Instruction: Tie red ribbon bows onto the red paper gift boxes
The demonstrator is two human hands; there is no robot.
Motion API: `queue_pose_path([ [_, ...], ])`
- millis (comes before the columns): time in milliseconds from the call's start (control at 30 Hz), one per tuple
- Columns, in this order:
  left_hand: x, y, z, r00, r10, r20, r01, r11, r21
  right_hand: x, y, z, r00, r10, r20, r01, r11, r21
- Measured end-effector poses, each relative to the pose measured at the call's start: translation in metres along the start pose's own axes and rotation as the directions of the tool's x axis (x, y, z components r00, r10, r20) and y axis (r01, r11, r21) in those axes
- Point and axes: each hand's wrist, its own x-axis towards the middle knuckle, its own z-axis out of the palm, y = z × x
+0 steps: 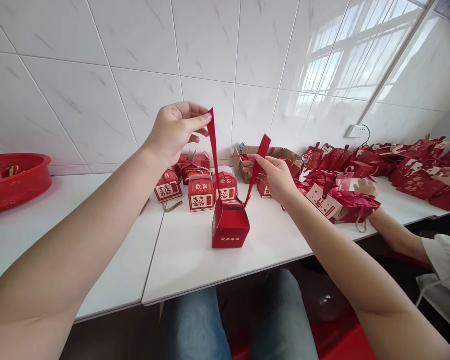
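A small red gift box (pixel 230 230) with gold lettering stands upright near the front edge of the white table. A red ribbon (pixel 214 150) comes up from both sides of its top. High on the left, my left hand (pixel 182 125) pinches one ribbon end between thumb and fingers. Lower on the right, my right hand (pixel 272 172) grips the other length, its tip sticking up past the fingers. Both lengths look taut. Just behind the box, several red and white gift boxes (pixel 201 192) stand together.
On the far left sits a red plastic basket (pixel 18 162). An open cardboard box (pixel 285 154) stands against the tiled wall. To the right are several more red boxes (pixel 416 177) and a co-worker's hand and arm (pixel 393 232). The table's front edge (pixel 225 277) runs above my knees.
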Motion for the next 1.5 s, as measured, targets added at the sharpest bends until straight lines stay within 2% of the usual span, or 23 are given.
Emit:
queue_pose_path([
  [167, 0.002, 0.006, 0.014, 1.000, 0.027, -0.002, -0.027, 0.999, 0.035, 0.005, -0.008, 0.012, 1.000, -0.001, 0.029, 0.001, 1.000, 0.018],
  [300, 0.002, 0.008, 0.023, 0.998, 0.037, 0.047, -0.038, 0.999, 0.030, 0.010, -0.010, 0.019, 0.998, -0.014, 0.068, 0.013, 1.000, 0.015],
  [433, 0.005, 0.008, 0.032, 0.996, 0.060, 0.073, -0.064, 0.997, 0.046, 0.013, -0.011, 0.023, 0.988, -0.012, 0.157, 0.010, 1.000, 0.010],
  [667, 0.009, 0.011, 0.046, 0.989, 0.049, 0.140, -0.074, 0.981, 0.181, 0.017, -0.015, 0.030, 0.965, 0.012, 0.262, -0.002, 0.999, -0.040],
  [833, 0.013, 0.014, 0.049, 0.989, 0.029, 0.146, -0.049, 0.989, 0.137, 0.018, -0.022, 0.026, 0.927, 0.008, 0.376, -0.021, 0.999, 0.031],
  [1000, 0.019, 0.015, 0.048, 0.990, 0.053, 0.134, -0.070, 0.989, 0.127, 0.015, -0.031, 0.024, 0.928, -0.017, 0.372, 0.064, 0.991, -0.114],
  [1133, 0.019, 0.012, 0.045, 0.990, 0.081, 0.117, -0.103, 0.974, 0.200, 0.018, -0.031, 0.020, 0.914, 0.080, 0.398, -0.052, 0.995, -0.079],
  [1267, 0.004, 0.007, 0.040, 0.967, 0.240, 0.082, -0.253, 0.915, 0.314, 0.025, -0.029, 0.011, 0.899, 0.186, 0.397, -0.214, 0.976, 0.028],
  [1367, -0.016, -0.003, 0.038, 0.911, 0.341, 0.232, -0.406, 0.839, 0.362, 0.031, -0.032, 0.006, 0.877, 0.276, 0.393, -0.312, 0.950, 0.030],
  [1433, -0.028, -0.015, 0.039, 0.862, 0.341, 0.375, -0.477, 0.798, 0.370, 0.034, -0.035, 0.003, 0.847, 0.317, 0.426, -0.342, 0.939, -0.018],
  [1500, -0.037, -0.028, 0.042, 0.835, 0.302, 0.461, -0.491, 0.788, 0.372, 0.036, -0.039, 0.002, 0.809, 0.361, 0.464, -0.366, 0.927, -0.083],
])
